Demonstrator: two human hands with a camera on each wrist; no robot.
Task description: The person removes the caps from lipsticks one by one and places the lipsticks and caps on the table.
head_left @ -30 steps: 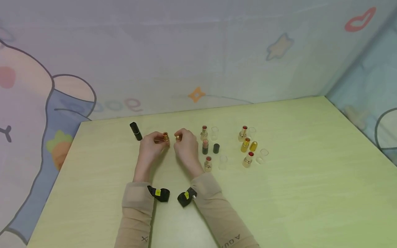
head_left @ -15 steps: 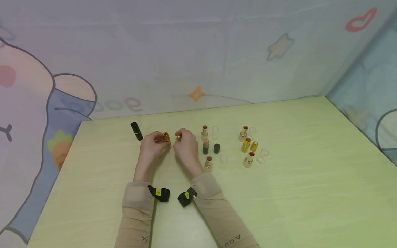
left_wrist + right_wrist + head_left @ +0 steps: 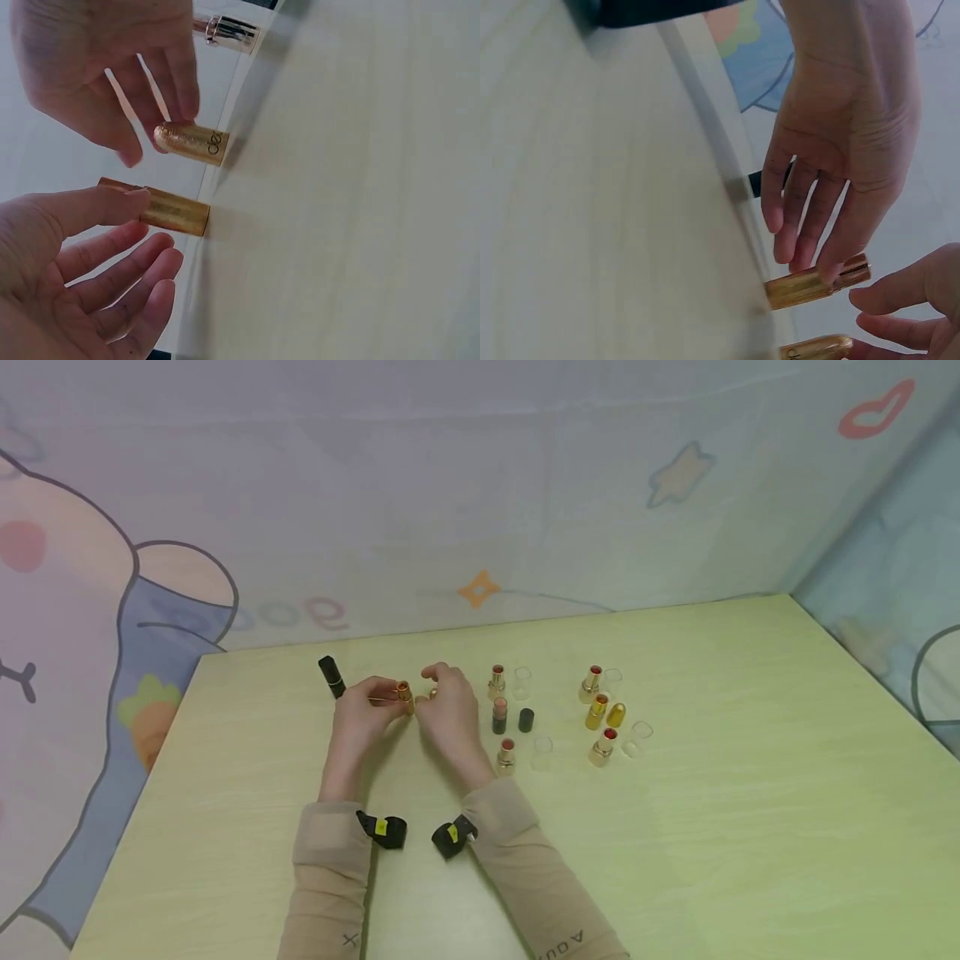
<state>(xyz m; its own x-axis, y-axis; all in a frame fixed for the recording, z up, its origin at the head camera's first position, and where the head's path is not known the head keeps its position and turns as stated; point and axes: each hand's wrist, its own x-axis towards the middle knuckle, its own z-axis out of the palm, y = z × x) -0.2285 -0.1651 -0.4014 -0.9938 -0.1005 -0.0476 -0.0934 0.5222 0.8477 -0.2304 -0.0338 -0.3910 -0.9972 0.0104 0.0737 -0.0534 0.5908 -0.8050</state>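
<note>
My left hand (image 3: 362, 718) pinches a gold lipstick tube (image 3: 176, 212) between thumb and fingers. The tube stands upright on the table, its open top showing in the head view. Just to its right is a gold bullet-shaped cap (image 3: 191, 142), rounded end up. My right hand (image 3: 452, 718) is beside this cap with a fingertip at its side. Its thumb (image 3: 889, 291) is apart from the cap, pointing toward the lipstick tube. In the head view the right fingers hide most of the cap.
A black lipstick tube (image 3: 331, 676) stands behind my left hand. To the right, two columns of uncapped lipsticks stand beside their caps, including a pink lipstick (image 3: 499, 716), a black cap (image 3: 527, 720), a gold cap (image 3: 616, 715) and several clear caps (image 3: 542, 753). A printed cloth (image 3: 570, 510) hangs behind the table.
My right fingers have spread and lifted slightly, and the thumb has moved away from the gold cap. My left hand keeps its pinch on the lipstick tube, nearly in place.
</note>
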